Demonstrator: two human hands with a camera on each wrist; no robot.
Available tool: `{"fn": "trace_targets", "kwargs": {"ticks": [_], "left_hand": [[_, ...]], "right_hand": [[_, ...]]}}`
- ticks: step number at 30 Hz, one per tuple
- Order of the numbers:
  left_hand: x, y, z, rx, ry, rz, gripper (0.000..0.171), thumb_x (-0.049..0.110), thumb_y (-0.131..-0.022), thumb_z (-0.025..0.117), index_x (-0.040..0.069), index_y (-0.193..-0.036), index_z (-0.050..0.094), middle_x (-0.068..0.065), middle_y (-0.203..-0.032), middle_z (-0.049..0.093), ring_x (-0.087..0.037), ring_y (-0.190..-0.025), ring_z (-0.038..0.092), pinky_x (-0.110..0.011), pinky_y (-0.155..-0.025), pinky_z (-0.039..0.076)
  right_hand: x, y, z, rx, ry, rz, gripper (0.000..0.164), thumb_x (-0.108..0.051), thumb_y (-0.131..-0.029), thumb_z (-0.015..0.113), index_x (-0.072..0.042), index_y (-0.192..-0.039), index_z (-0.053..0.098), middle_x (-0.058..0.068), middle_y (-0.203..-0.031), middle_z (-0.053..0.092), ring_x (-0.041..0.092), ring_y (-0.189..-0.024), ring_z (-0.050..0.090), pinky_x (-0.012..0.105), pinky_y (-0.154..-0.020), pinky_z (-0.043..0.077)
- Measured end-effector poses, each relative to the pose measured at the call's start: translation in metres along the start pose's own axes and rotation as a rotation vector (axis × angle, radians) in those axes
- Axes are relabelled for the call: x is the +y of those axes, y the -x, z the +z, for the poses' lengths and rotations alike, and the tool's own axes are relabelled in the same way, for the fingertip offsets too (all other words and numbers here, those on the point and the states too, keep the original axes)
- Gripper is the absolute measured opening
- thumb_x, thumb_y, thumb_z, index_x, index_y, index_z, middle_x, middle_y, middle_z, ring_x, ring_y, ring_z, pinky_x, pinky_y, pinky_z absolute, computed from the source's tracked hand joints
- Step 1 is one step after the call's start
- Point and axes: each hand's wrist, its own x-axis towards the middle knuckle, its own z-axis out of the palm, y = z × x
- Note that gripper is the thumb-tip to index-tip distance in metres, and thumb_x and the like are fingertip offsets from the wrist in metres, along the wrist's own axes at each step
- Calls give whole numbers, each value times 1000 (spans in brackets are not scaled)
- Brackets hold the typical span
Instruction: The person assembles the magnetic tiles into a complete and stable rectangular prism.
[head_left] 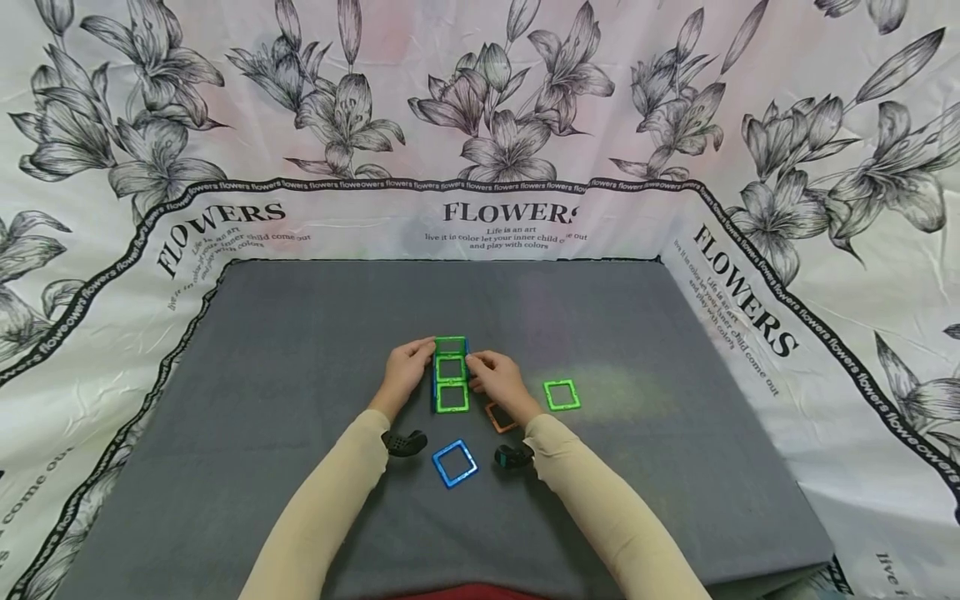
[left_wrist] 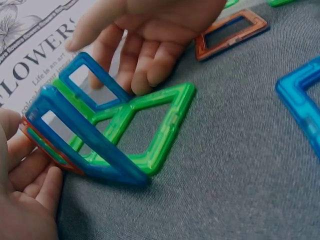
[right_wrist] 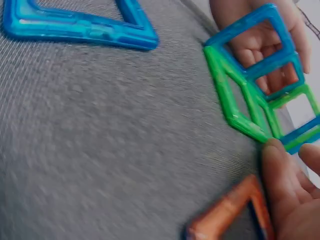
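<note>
A small structure of magnetic tiles stands on the table. Its green square tiles (head_left: pixel 452 409) form a row lying flat, and blue tiles rise along both sides. At the structure's left is my left hand (head_left: pixel 405 371), fingers bent around the upright blue tile (left_wrist: pixel 92 132) and an orange-edged piece at its outer face. My right hand (head_left: pixel 504 385) pinches the opposite blue tile (left_wrist: pixel 110 82) between thumb and fingers. Beneath that hand lies a loose orange tile (left_wrist: pixel 235 41), partly hidden in the head view.
A loose blue square tile (head_left: pixel 441 472) lies in front of the structure, between the forearms. To the right is a loose green square tile (head_left: pixel 562 407). Grey cloth (head_left: pixel 300 333) covers the table, and a flower-printed curtain (head_left: pixel 510 225) surrounds its back and sides.
</note>
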Motion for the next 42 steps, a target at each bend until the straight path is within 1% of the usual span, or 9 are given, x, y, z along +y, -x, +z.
{"fn": "trace_targets", "kwargs": {"ticks": [3, 5, 12, 15, 20, 25, 28, 35, 42], "left_hand": [[-2, 1, 1, -7, 3, 10, 42, 32, -106, 53, 10, -141, 63, -14, -148, 58, -30, -139, 54, -49, -115, 44], [-4, 2, 1, -12, 3, 19, 42, 32, -107, 53, 9, -141, 63, -14, -148, 58, -30, -139, 53, -49, -115, 44], [-5, -1, 0, -8, -11, 45, 42, 33, -107, 53, 9, -139, 64, -13, -147, 60, -29, -139, 54, -48, -115, 44], [-5, -2, -2, -8, -20, 49, 42, 33, -107, 52, 9, -140, 64, -13, -147, 60, -28, -140, 53, -48, -116, 43], [-3, -1, -3, -12, -20, 46, 42, 33, -107, 52, 9, -140, 63, -13, -147, 60, -29, -140, 53, -48, -116, 43], [-4, 1, -2, -5, -11, 39, 41, 31, -107, 53, 8, -139, 64, -14, -145, 61, -29, -138, 54, -48, -115, 44], [-5, 1, -1, -13, 0, 44, 41, 31, -107, 52, 8, -140, 63, -14, -146, 60, -29, -139, 54, -48, -115, 44], [-6, 2, 0, -25, -11, 51, 44, 33, -107, 53, 9, -142, 61, -13, -149, 57, -29, -143, 49, -48, -117, 42], [-7, 1, 0, -7, -2, 65, 42, 32, -107, 53, 8, -139, 64, -14, -145, 61, -29, -140, 53, -47, -116, 43]], "right_hand": [[-1, 5, -10, 1, -24, -1, 45, -32, -105, 57, -4, -141, 58, 22, -125, 68, 27, -91, 75, 36, -80, 63], [-3, 9, -21, 18, 20, -20, 45, -28, -105, 58, -4, -143, 56, 23, -126, 68, 31, -93, 75, 38, -80, 63], [-3, 23, -75, 118, 489, -156, 42, -26, -100, 65, -7, -137, 62, 19, -122, 70, 34, -104, 71, 47, -84, 60], [0, 32, -94, 122, 595, -180, 43, -23, -99, 66, -4, -137, 62, 23, -124, 68, 38, -107, 69, 52, -87, 59], [6, 47, -109, 138, 803, -98, 46, -29, -97, 67, -4, -136, 64, 25, -122, 65, 38, -101, 66, 50, -74, 57], [11, 56, -107, 115, 1033, 16, 57, -45, -92, 69, -10, -137, 64, 20, -116, 67, 32, -88, 66, 48, -64, 54], [12, 59, -103, 115, 1079, 26, 57, -45, -90, 71, -9, -134, 65, 19, -111, 67, 31, -85, 66, 49, -65, 55], [10, 62, -99, 113, 1075, 25, 48, -38, -90, 74, -9, -128, 68, 20, -108, 65, 31, -80, 63, 47, -66, 55], [5, 63, -96, 108, 1067, 11, 42, -31, -91, 71, -8, -127, 69, 19, -103, 66, 27, -71, 56, 41, -58, 48]]}}
